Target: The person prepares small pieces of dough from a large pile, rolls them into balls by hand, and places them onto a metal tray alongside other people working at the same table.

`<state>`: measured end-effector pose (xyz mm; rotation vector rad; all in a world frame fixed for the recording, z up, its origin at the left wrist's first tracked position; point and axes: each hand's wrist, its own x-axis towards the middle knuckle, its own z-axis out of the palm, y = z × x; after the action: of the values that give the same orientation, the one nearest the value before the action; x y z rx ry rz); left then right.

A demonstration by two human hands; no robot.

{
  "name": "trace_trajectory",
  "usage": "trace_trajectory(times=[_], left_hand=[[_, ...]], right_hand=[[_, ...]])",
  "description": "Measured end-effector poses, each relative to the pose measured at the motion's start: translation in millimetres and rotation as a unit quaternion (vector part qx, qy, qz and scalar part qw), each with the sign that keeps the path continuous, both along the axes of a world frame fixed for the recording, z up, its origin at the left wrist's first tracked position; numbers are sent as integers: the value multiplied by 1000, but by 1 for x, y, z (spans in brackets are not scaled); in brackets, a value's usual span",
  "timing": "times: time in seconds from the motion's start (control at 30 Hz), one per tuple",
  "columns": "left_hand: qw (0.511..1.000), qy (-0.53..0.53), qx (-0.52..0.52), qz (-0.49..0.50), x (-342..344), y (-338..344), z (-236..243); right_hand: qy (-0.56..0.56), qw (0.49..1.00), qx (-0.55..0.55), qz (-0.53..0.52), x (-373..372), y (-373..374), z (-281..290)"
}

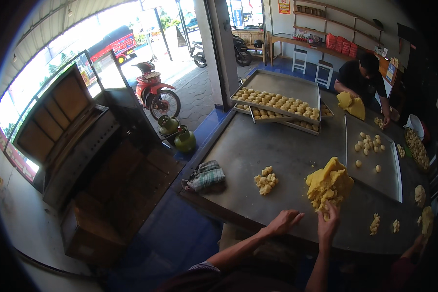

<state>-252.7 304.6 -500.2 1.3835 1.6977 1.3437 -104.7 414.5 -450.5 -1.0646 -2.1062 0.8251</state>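
A big, ragged mound of yellow dough [332, 184] sits on the metal-topped table in front of me. My right hand [329, 220] is at its near edge, fingers closed on a bit of the dough. Just left of it, my left hand [284, 223] hovers over the table's near edge, apart from the mound. Its fingers are curled together, and whatever they may hold is hidden. Beyond the left hand lies a small heap of pale dough pieces [266, 180]. Small clusters of dough bits [375, 224] rest right of the mound.
A tray [397, 177] with several dough balls lies at right; stacked trays of balls [277, 103] stand at the far side. A checked cloth [205, 176] lies at the left corner. A co-worker [366, 80] handles dough across the table; another person's hand [416, 246] shows at lower right.
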Motion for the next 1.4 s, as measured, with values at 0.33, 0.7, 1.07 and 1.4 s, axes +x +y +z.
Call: trace_trajectory(times=[0.33,0.7,1.07,1.4], left_hand=[[982,-176,51,52,3,1,-5],[981,-182,47,48,-3,-1,2],[941,308,126,57,-14,5,6],[968,208,-102,95,-33,-1,22]], right_hand=[[-37,999,-6,9,41,86,-59],[-98,989,112,-3,44,1,-32],[-41,994,33,-101,49,23,-52],[-109,993,5,-52,49,5,-50]])
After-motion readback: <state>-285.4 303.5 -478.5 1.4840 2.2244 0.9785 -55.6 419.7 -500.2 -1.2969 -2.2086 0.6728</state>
